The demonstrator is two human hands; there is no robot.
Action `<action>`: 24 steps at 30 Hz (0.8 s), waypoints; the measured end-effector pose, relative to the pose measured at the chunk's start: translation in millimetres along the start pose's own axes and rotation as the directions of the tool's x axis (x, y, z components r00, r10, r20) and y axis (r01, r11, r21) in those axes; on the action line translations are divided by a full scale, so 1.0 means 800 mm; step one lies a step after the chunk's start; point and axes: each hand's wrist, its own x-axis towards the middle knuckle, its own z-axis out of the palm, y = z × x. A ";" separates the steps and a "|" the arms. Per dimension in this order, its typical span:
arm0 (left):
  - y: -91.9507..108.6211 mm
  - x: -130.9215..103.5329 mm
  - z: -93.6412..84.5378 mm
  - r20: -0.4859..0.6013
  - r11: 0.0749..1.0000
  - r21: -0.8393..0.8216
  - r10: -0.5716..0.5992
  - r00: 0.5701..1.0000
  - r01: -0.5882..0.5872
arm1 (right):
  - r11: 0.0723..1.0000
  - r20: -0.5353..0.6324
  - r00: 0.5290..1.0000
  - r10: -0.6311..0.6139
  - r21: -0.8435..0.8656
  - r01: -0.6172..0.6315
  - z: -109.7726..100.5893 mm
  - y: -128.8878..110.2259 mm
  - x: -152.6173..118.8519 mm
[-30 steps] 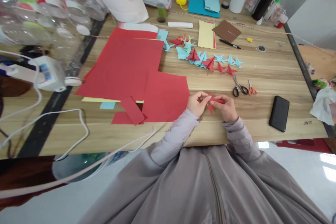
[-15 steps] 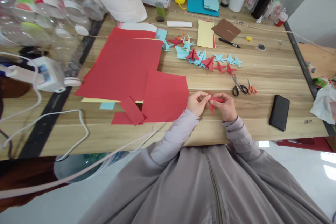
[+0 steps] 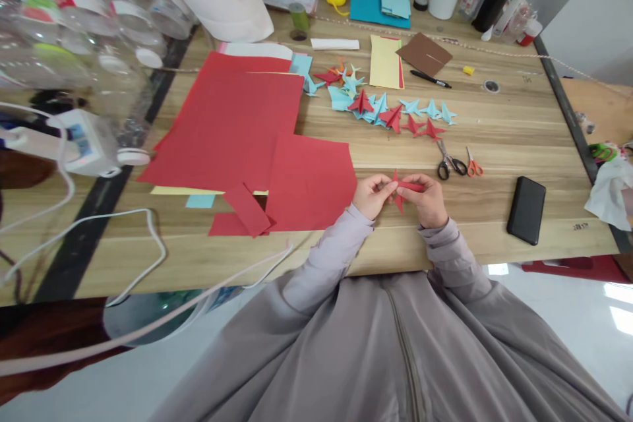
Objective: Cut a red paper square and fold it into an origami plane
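Observation:
Between my two hands is a folded red paper plane (image 3: 399, 203), its pointed parts sticking out above and below the fingers. My left hand (image 3: 372, 195) pinches it from the left, thumb on top. From the right, my right hand (image 3: 428, 200) grips its long folded body, which the fingers partly cover. Beyond the hands lie several finished red paper planes (image 3: 392, 118) and light blue paper planes (image 3: 431, 109) in loose rows. A large red paper sheet (image 3: 311, 184) lies just left of my left hand.
Black-handled scissors (image 3: 450, 163) and small orange scissors (image 3: 474, 162) lie beyond my right hand, a black phone (image 3: 527, 211) to its right. Red strips (image 3: 247, 209) rest at the front left. A white cable (image 3: 157, 237) crosses the left side. Plastic bottles (image 3: 89, 13) crowd the far left.
Both hands stay almost in place, still pinching the red paper plane. Its lower point now shows slightly higher and the paper is turned a little. The view has shifted slightly.

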 end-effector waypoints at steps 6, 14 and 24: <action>-0.001 0.000 -0.001 -0.014 0.999 -0.001 -0.032 0.999 0.032 | 1.000 0.013 1.000 0.007 -0.025 -0.007 -0.001 0.000 0.000; -0.015 0.003 -0.003 0.080 0.994 -0.085 -0.067 0.995 0.074 | 0.999 0.036 0.999 0.013 0.033 -0.014 -0.004 0.003 0.001; -0.004 0.000 0.000 0.041 1.000 0.016 -0.025 0.999 0.024 | 0.994 0.054 0.996 0.066 0.083 -0.070 -0.001 0.004 0.000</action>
